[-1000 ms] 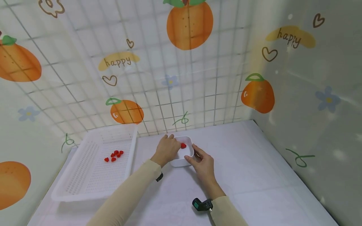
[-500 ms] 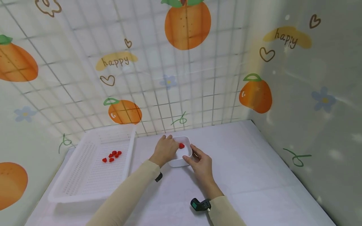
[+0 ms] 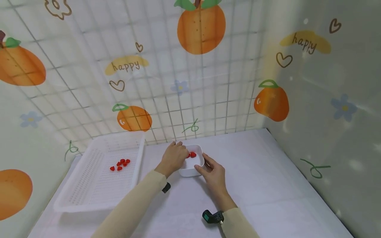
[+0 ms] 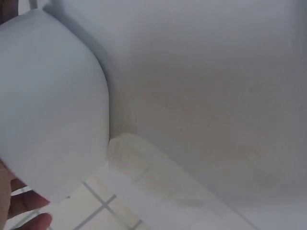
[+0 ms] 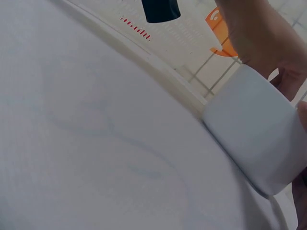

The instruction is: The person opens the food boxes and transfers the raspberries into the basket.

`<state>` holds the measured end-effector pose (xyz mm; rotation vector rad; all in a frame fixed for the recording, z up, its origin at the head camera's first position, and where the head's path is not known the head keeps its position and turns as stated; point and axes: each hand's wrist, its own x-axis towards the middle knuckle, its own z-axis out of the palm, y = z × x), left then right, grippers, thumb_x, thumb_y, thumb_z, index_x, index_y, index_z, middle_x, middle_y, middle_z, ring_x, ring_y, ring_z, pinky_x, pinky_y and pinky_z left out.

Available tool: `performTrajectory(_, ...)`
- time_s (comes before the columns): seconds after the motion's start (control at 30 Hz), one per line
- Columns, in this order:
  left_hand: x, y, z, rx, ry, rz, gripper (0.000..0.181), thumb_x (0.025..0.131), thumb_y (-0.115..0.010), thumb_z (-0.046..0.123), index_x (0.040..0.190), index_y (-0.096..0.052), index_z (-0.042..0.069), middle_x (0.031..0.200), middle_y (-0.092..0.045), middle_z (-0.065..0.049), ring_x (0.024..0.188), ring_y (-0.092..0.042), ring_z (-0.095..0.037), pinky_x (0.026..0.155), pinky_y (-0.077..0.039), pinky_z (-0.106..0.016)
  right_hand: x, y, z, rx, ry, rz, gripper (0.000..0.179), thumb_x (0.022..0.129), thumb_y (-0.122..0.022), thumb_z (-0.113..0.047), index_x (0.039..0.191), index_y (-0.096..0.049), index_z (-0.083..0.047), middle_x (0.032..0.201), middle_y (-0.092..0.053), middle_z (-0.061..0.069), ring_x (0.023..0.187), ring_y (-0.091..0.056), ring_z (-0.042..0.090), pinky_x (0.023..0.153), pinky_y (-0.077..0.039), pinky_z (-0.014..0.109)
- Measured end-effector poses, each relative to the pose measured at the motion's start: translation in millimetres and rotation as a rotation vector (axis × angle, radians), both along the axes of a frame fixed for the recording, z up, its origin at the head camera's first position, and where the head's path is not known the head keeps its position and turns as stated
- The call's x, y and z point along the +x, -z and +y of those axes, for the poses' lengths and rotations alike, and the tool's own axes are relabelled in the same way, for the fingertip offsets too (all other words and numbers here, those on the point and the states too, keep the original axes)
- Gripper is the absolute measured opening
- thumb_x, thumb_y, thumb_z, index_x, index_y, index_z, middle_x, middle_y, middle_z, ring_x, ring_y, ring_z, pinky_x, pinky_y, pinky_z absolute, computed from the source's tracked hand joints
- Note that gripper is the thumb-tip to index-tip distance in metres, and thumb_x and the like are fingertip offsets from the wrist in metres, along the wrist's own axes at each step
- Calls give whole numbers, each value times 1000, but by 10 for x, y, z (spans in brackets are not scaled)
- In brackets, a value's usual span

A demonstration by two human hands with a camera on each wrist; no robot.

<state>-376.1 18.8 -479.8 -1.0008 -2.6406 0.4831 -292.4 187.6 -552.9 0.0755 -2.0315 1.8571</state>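
A small white rounded-square box (image 3: pixel 190 172) stands on the table in the head view. My right hand (image 3: pixel 215 173) holds it by the right side, thumb at the near rim and fingers along the far right. My left hand (image 3: pixel 175 157) reaches over the left rim with bent fingers. At its fingertips is one small red heart-shaped piece (image 3: pixel 188 155), partly hidden by them. Beside that piece another red heart-shaped piece (image 3: pixel 193 154) lies on the box floor. In the left wrist view the box wall (image 4: pixel 53 105) appears with fingertips (image 4: pixel 29 201) below it.
To the left stands a large white perforated basket (image 3: pixel 95 208) with several red heart-shaped pieces (image 3: pixel 123 162) in it. The white-covered table (image 3: pixel 268 185) runs back to a patterned wall covering (image 3: pixel 202 82). Black wrist devices (image 3: pixel 212 216) sit at both sleeves.
A second red piece now shows at my left fingertips, where only one was visible before. The left hand has drawn back slightly to the left. My right hand keeps its hold on the box.
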Motion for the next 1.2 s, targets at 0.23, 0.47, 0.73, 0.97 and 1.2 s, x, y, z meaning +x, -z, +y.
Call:
performTrajectory(0.23, 50, -213, -71, 45, 46, 45, 9, 90, -78, 10, 95, -79, 18, 98, -72, 1, 98, -63, -21, 93, -54, -37, 1, 5, -21, 53, 31, -19, 63, 87, -88, -12, 143, -62, 1, 147, -60, 16, 135, -59, 37, 104, -48, 39)
performTrajectory(0.47, 76, -538, -234, 68, 49, 102, 8, 92, -78, 10, 96, -80, 17, 98, -72, 1, 97, -64, -21, 88, -54, -35, 17, -4, -13, 61, 15, -62, 65, 88, -87, -16, 146, -61, -2, 150, -59, 13, 138, -57, 33, 105, -48, 36)
performTrajectory(0.73, 22, -876, -639, 135, 18, 130, 3, 92, -80, 12, 93, -81, 14, 93, -71, 0, 93, -63, -23, 82, -54, -37, -13, 4, -9, 71, 8, -52, 66, 89, -86, -17, 147, -59, -2, 151, -58, 14, 139, -56, 32, 107, -47, 36)
performTrajectory(0.97, -10, -969, -992, 163, -43, 102, 4, 93, -77, 8, 95, -80, 11, 95, -71, -3, 96, -66, -25, 86, -55, -40, -22, 19, -8, 83, 19, -63, 66, 90, -86, -18, 148, -58, -2, 151, -58, 14, 140, -55, 32, 108, -47, 37)
performTrajectory(1.2, -19, -1025, -1392, 196, -97, 112, 5, 89, -82, 7, 93, -79, 8, 97, -73, -6, 95, -68, -27, 87, -58, -43, -41, 11, -42, 75, 27, -76, 66, 88, -87, -15, 147, -59, -2, 152, -57, 13, 139, -56, 34, 107, -47, 37)
